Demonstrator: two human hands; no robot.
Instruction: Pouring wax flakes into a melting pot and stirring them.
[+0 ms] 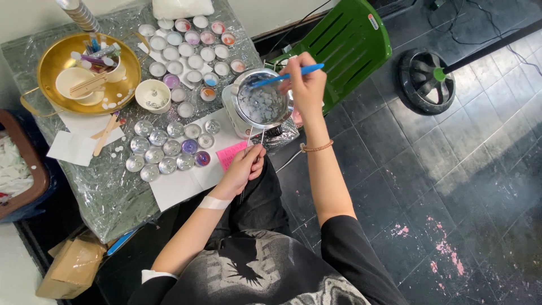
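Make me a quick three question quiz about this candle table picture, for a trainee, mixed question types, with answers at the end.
1. True or false: the right hand holds a blue stick over the small metal pot.
2. What does the left hand grip? A) the pot's thin wire handle B) the gold bowl C) a wooden stick
3. What colour is the folding chair beside the table?

Key: 1 true; 2 A; 3 green.

A home candle-making corner: foil-covered table [113,192] crowded with tealight cups [169,148], small melting pot [261,104], tiled floor [451,186].
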